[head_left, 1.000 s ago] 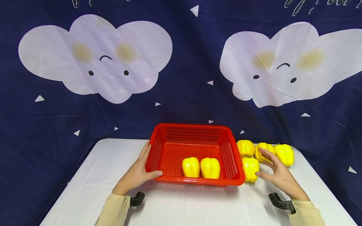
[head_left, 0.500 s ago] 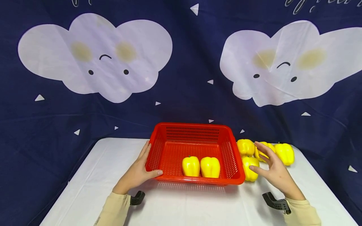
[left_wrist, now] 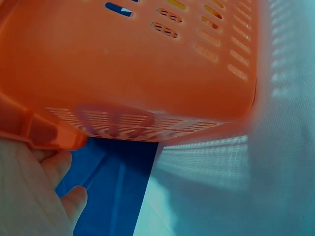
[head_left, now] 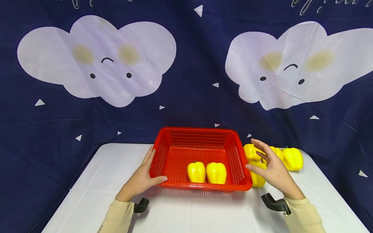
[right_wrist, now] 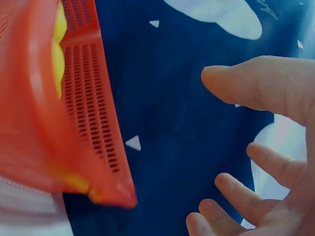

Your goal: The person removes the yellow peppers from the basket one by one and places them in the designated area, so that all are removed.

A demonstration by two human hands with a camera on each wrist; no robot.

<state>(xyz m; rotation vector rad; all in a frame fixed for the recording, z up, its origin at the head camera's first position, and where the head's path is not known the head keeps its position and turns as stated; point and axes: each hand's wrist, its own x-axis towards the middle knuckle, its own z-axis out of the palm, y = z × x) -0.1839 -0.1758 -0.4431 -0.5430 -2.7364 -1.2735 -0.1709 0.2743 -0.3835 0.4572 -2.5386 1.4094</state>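
A red plastic basket (head_left: 198, 155) stands on the table in the head view, two yellow bell peppers (head_left: 196, 172) inside near its front wall. My left hand (head_left: 141, 178) holds its left front corner, thumb over the rim. In the left wrist view, fingertips (left_wrist: 58, 164) lie below the rim of the basket (left_wrist: 123, 59). To the basket's right, my right hand (head_left: 275, 171) hovers over more bell peppers (head_left: 292, 159), fingers spread and holding nothing. The right wrist view shows a gap between this hand (right_wrist: 266, 162) and the basket's rim (right_wrist: 118, 147).
Several yellow peppers sit close along the basket's right side, partly hidden by my right hand. A white cloth covers the table (head_left: 198, 213). Behind it hangs a dark blue curtain (head_left: 198, 81) with printed clouds.
My right hand has moved left across the peppers towards the basket's right rim. My left hand and the basket have stayed in place.
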